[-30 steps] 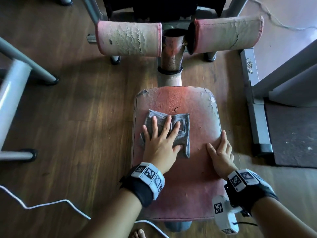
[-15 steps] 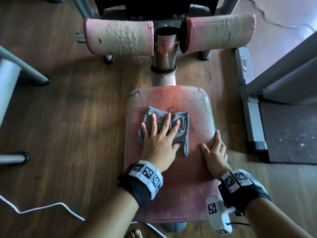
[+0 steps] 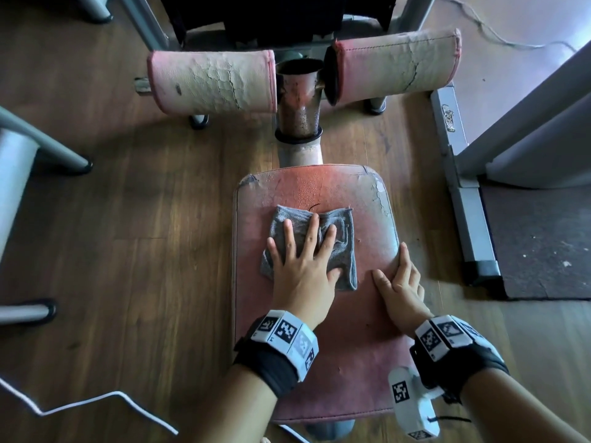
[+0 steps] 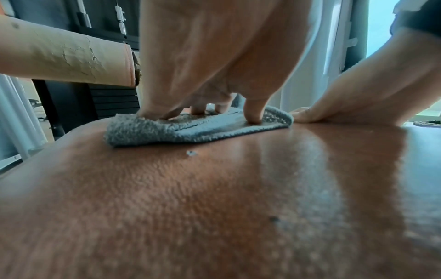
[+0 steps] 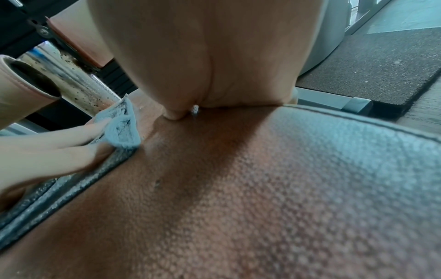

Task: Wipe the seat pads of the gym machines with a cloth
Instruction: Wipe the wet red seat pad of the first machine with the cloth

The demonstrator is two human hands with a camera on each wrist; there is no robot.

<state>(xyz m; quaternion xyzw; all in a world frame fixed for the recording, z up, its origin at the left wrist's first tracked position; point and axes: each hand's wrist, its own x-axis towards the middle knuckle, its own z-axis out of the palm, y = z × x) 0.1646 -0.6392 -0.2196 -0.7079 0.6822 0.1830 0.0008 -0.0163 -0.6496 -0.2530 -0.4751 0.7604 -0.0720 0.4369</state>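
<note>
A worn red seat pad [image 3: 323, 362] lies below me in the head view, cracked at its far corners. A folded grey cloth [image 3: 343, 238] sits on its middle. My left hand [image 3: 302, 260] presses flat on the cloth with fingers spread and straight; the left wrist view shows the fingertips [image 4: 253, 117] pushing down on the cloth [image 4: 195, 130]. My right hand [image 3: 399, 282] rests flat on the pad's right edge, fingers straight, holding nothing. In the right wrist view the cloth [image 5: 121, 128] lies left of my right hand [image 5: 176, 115] on the pad [image 5: 238, 188].
Two cracked pink roller pads [image 3: 211, 81] [image 3: 396, 65] flank a rusty metal post [image 3: 299, 107] beyond the seat. Grey machine frames stand at left [image 3: 19, 174] and right [image 3: 463, 199], with a dark rubber mat [image 3: 540, 241] at right. A white cable [image 3: 96, 401] lies on the wooden floor.
The left hand and cloth have stayed near the pad's middle, shifting only slightly. The right hand stays on the right edge. The head view has drifted a little.
</note>
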